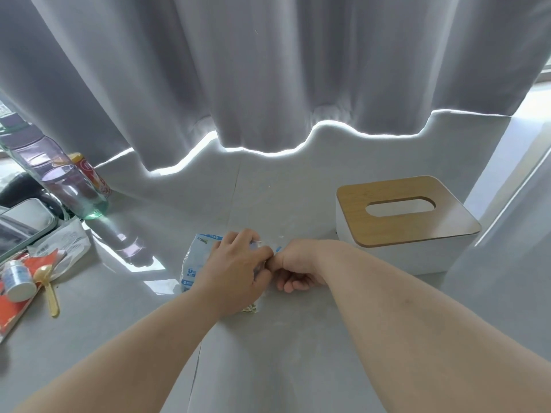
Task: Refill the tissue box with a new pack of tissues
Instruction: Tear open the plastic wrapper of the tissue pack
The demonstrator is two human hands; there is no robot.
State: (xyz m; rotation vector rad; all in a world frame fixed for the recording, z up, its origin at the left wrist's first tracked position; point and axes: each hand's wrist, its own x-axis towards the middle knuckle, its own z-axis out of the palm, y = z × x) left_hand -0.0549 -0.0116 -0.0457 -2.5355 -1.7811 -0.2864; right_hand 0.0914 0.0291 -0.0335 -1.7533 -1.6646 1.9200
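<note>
I see one tissue pack [193, 263] lying on the tabletop [268, 353] at centre, with both of my hands on it. My left hand [238, 269] lies over it, fingers curled on it, and my right hand [293, 271] pinches its edge just beside. One wooden-lidded tissue box [402, 228] stands near on the right. One gold spoon [49, 289] lies far left.

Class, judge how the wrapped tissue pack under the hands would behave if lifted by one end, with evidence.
Probably soft and saggy: the tissue pack bulges unevenly under the left hand gripping it. Likely slippery, since its surface looks glossy. Unlikely to roll: it lies flat on the grey table.
</note>
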